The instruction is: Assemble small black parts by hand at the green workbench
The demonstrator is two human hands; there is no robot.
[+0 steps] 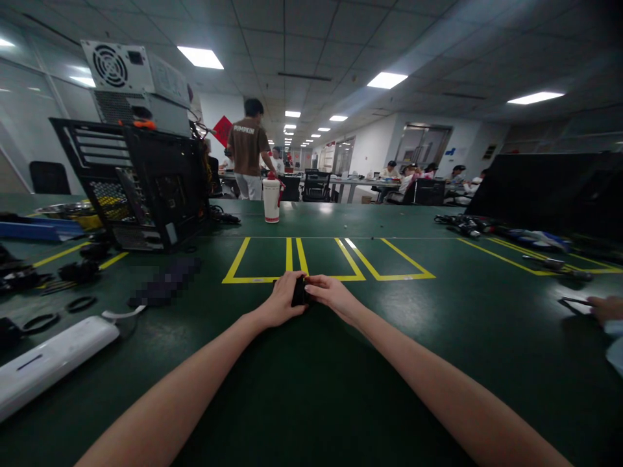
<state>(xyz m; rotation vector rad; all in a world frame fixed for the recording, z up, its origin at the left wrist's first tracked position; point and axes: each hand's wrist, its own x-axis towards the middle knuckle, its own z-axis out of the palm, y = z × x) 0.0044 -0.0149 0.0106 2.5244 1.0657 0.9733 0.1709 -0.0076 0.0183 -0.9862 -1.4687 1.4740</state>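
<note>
A small black object (298, 292) is held between my two hands, just in front of the yellow tape outlines (253, 280) on the green table (233, 402). My left hand (283, 299) wraps round it from the left, thumb toward me. From the right, the fingers of my right hand (327, 293) pinch its right side. The object's details are too dark to make out.
An open computer case (160, 188) with power supplies (121, 68) on top stands at the left. Nearer lie a white device (53, 363) and black rings (41, 322). A white cup (271, 200) stands behind the outlines. Another person's hand (606, 309) is at the right edge.
</note>
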